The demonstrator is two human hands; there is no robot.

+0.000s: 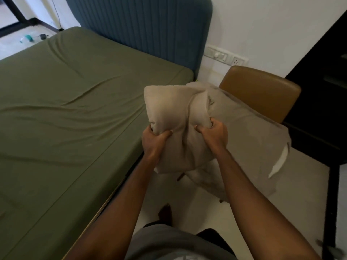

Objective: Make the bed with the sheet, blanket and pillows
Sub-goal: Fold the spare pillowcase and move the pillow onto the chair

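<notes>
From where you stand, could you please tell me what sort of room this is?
Most likely a bedroom: a green bed sheet spread flat, a blue padded headboard behind it, and a beige pillow held nearby.

A home bedroom is shown: a bed [75,102] covered with a green sheet, a blue padded headboard [150,25], a brown chair [262,92] and wall switches [225,57] are seen.

Nothing could be read. A pale print on the grey shirt [185,257] at the bottom edge was cut off and too blurred to make out; the wall switch panel [225,57] showed no legible marks.
</notes>
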